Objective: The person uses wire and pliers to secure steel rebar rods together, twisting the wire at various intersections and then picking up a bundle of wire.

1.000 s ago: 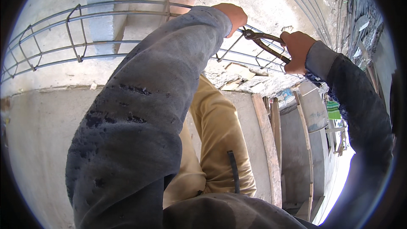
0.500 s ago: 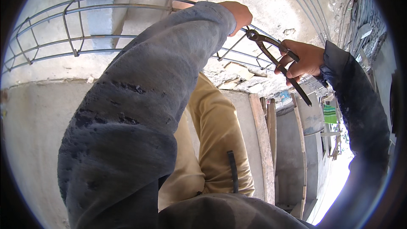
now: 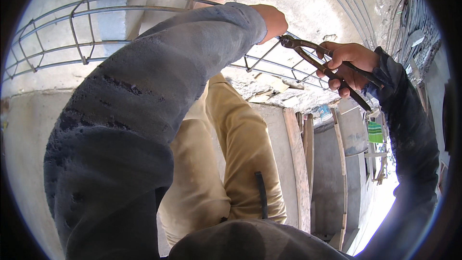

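**One pair of pincers, one rebar cage**

The right hand point(image 3: 347, 62) was closed around both handles of the pincers point(image 3: 323, 67), whose nearly shut head touched the rebar cage point(image 3: 86, 33) lying on concrete. The left hand point(image 3: 272, 21) gripped a cage bar just beside it.

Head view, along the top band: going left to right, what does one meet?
Rebar cage → left hand on the cage → pincer head of the pliers → right hand around the plier handles → bundled steel rods at the far right.
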Motion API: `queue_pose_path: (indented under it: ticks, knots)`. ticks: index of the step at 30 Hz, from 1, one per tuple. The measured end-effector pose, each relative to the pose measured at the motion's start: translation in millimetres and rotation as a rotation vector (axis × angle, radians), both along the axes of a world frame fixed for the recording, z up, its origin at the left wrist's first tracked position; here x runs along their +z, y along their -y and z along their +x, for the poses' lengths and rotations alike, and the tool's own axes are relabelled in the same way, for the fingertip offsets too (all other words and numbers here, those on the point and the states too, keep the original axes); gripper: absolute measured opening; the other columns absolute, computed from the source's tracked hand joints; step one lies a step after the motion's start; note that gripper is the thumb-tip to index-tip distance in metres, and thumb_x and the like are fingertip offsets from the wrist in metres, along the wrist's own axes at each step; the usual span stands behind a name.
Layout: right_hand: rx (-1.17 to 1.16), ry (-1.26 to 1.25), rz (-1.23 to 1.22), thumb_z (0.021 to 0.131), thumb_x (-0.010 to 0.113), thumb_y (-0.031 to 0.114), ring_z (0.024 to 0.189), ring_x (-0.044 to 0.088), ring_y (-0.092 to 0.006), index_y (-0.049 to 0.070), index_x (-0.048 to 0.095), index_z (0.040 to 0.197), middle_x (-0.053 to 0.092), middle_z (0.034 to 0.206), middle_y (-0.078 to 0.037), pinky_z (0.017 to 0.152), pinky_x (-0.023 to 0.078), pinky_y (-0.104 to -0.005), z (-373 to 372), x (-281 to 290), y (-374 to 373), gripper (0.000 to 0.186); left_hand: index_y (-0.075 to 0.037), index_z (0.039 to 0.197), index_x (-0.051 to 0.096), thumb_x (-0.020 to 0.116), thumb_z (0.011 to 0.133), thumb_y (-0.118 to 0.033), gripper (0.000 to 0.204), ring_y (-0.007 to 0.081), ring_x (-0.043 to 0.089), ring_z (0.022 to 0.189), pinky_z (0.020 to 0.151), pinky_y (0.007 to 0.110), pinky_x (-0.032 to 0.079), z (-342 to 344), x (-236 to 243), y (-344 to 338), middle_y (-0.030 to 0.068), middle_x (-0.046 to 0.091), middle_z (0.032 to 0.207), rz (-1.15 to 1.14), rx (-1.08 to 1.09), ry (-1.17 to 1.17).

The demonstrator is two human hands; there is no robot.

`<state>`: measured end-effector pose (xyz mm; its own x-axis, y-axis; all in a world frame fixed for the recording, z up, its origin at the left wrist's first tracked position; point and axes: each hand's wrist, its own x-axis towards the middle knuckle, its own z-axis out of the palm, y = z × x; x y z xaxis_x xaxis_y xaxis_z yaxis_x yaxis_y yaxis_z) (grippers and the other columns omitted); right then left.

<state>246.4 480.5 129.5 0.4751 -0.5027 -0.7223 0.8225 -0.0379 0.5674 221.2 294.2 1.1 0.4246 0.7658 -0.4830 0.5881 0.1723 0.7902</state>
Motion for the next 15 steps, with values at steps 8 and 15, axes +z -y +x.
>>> queue_pose_path:
  ticks: [8,15]
  knots:
    - [0.364,0.057,-0.036,0.086,0.048,0.023,0.051,0.045,-0.0116,0.007,0.045,0.104,0.046,0.073,-0.006,0.043,0.041,-0.0307,-13,-10,4,0.024,-0.004,0.094,0.064,0.057,0.065,0.006,0.031,0.0323,0.062,0.085,0.072,0.040,0.051,1,-3,-4,0.0160,0.063,0.084,0.009,0.045,0.033]
    - [1.019,-0.428,-0.148,0.084,0.047,0.017,0.054,0.055,-0.0174,0.000,0.048,0.110,0.051,0.077,-0.009,0.040,0.046,-0.0330,-10,8,32,0.031,-0.005,0.098,0.064,0.060,0.063,0.005,0.037,0.0322,0.061,0.088,0.073,0.039,0.051,4,-6,-1,0.0157,0.063,0.089,-0.021,0.051,0.018]
